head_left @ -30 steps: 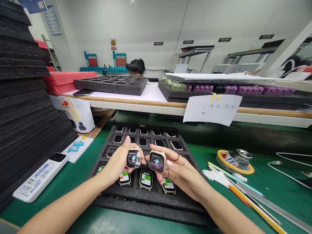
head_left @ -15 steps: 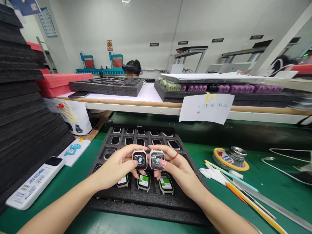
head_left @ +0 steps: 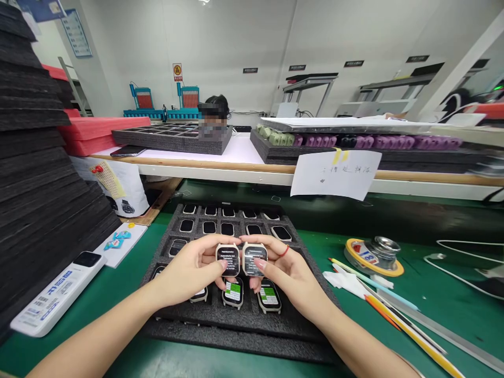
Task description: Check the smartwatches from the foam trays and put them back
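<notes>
My left hand (head_left: 192, 268) grips a strapless smartwatch (head_left: 228, 254), its thumb on the lit screen. Beside it, my right hand (head_left: 285, 268) is closed round a second smartwatch (head_left: 252, 253), thumb also on the glass. Both screens display a white text list on black, and the two cases are held side by side. Below them lies a black foam tray (head_left: 244, 333) with several watches in its pockets. The front-row watches, such as this one (head_left: 233, 291), show green and white screens; those farther back, like this watch (head_left: 281, 233), are dark. My hands hide part of the tray.
A stack of black foam sheets (head_left: 35, 210) rises at left, near a white boxy device (head_left: 59, 294). Right of the tray lie a tape roll (head_left: 354, 257), pens (head_left: 417, 336) and a tissue (head_left: 346, 283). A shelf (head_left: 236, 169) spans the back; a person (head_left: 214, 110) is beyond it.
Both held screens have switched from a dial-like graphic to a text list. My hands have barely moved, each still holding its watch.
</notes>
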### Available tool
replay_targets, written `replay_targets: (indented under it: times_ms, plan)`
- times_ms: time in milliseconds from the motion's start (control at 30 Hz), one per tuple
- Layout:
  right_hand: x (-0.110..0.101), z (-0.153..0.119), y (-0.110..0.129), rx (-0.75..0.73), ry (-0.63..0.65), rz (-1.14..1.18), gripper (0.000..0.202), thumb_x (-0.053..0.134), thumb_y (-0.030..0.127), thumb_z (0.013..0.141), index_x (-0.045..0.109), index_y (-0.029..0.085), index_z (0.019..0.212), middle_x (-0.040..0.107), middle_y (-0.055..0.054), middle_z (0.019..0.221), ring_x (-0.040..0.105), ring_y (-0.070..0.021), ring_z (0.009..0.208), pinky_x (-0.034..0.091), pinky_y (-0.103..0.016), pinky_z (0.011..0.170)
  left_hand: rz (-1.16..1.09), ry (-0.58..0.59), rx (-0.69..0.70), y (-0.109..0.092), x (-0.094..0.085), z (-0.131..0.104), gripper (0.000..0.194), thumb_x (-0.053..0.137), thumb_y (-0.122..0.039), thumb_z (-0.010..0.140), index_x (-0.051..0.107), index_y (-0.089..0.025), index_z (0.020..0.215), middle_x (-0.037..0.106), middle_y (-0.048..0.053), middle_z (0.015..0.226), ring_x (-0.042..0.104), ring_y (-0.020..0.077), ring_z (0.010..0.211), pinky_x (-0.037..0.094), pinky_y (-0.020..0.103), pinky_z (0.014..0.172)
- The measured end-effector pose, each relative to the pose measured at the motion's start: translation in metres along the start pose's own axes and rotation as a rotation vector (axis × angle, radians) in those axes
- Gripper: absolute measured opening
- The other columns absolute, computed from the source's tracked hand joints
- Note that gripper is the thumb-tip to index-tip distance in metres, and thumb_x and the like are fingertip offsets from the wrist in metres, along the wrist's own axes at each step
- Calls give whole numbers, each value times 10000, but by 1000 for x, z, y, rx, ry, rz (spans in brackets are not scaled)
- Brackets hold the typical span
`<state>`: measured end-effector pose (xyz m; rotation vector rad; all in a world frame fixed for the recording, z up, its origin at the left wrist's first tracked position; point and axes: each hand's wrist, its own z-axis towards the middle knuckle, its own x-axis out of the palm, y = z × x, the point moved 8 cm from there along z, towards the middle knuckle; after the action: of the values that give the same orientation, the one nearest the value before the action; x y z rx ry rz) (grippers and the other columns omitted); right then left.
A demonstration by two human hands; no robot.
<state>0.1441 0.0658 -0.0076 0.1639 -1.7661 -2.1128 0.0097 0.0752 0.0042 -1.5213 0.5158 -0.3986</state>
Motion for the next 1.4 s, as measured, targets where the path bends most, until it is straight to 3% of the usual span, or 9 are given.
replay_targets:
  times_ms: [300, 500, 600, 767, 933, 1067, 1167, 1267, 1400]
  plan:
    - [0, 0, -1, 21, -11, 45, 362, 662, 392, 866, 601, 227, 1182, 676, -18, 853, 648, -125, 577, 566, -280, 556, 5, -11, -8, 1, 0, 1, 379, 607, -241, 862, 558, -179, 1232, 667, 66, 991, 674, 151, 762, 573, 245, 613]
    - [-10, -2, 7, 13, -27, -26, 495, 662, 341, 858, 487, 260, 1314, 655, -77, 1144, 654, -127, 691, 575, -317, 675, 101, 18, 16, -3, 3, -6, 495, 607, -170, 829, 483, -231, 1305, 639, 72, 1127, 662, 183, 894, 567, 302, 751]
    - [-23, -1, 7, 26, -37, -263, 601, 675, 257, 827, 420, 278, 1371, 644, -68, 1143, 663, -180, 894, 565, -350, 791, 357, -17, 83, -6, -1, -3, 578, 626, -172, 810, 455, -276, 1352, 637, 60, 1144, 644, 197, 913, 543, 337, 806]
    - [-44, 9, 11, -77, -38, -1028, 466, 660, 247, 808, 560, 196, 1260, 611, -126, 1201, 639, -279, 1005, 529, -474, 876, 818, -49, 220, -8, -3, 26, 533, 702, -271, 771, 571, -188, 1281, 635, 104, 1142, 625, 231, 876, 509, 396, 847]
    - [-40, 16, 6, -99, 165, -1187, 411, 668, 278, 838, 624, 205, 1241, 649, -118, 1251, 558, -315, 1182, 412, -538, 1035, 981, 49, 257, 0, -1, 44, 491, 747, -344, 750, 658, -158, 1196, 637, 128, 1126, 560, 304, 1120, 429, 425, 994]
    - [-27, 23, 13, -125, 170, -1214, 383, 600, 248, 894, 605, 200, 1274, 628, -132, 1281, 547, -293, 1210, 406, -514, 1047, 1028, -12, 260, -18, -24, 30, 325, 656, -348, 830, 695, -207, 1121, 675, 95, 1128, 589, 268, 1093, 422, 368, 976]
    - [-1, 37, 13, -165, 188, -1230, 351, 580, 241, 910, 623, 219, 1257, 610, -131, 1288, 536, -281, 1218, 399, -492, 1054, 1171, -166, 56, -26, -65, 17, 242, 560, -375, 876, 732, -226, 956, 729, 69, 973, 652, 243, 910, 451, 322, 816]
    - [31, 55, 1, -183, 233, -1262, 269, 601, 285, 903, 705, 198, 1135, 556, -166, 1354, 452, -334, 1307, 340, -541, 1082, 1247, -249, -135, -19, -99, 6, 237, 597, -392, 819, 711, -206, 728, 711, 85, 729, 648, 274, 731, 418, 336, 683]
    - [58, 79, -17, -186, 264, -1282, 227, 692, 314, 836, 743, 107, 916, 527, -234, 1372, 333, -418, 1380, 249, -582, 1115, 1220, -227, -188, 2, -113, 0, 199, 600, -388, 804, 668, -212, 742, 699, 71, 711, 630, 263, 689, 376, 314, 638]
